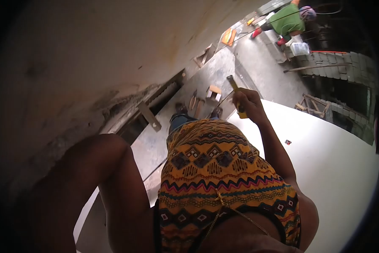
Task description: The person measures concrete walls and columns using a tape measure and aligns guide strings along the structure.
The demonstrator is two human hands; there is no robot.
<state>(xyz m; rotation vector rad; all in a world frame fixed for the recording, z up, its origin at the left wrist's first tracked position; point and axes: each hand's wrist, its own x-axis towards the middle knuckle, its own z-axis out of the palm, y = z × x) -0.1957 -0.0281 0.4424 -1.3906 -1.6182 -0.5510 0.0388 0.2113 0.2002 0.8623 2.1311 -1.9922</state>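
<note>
My right hand (248, 103) is closed around a long, narrow yellow tool with a dark end (233, 83); its exact kind is unclear. Part of the tool's yellow body pokes out below my fingers, and its dark end points away from me. This hand is held out in front of my body, over the edge of a large white sheet (324, 177). My left arm (117, 168) is bent and raised at the left, with its hand outside the picture. Near my feet, a small open box (214, 92) and pliers-like tools (193, 101) lie on a grey surface.
A stained wall (92, 63) rises close on the left. A small dark and red item (288, 142) lies on the white sheet. Farther off, a person in a green shirt (288, 20) bends by a white bucket (300, 48), near concrete blocks (337, 63) and a wooden frame (314, 106).
</note>
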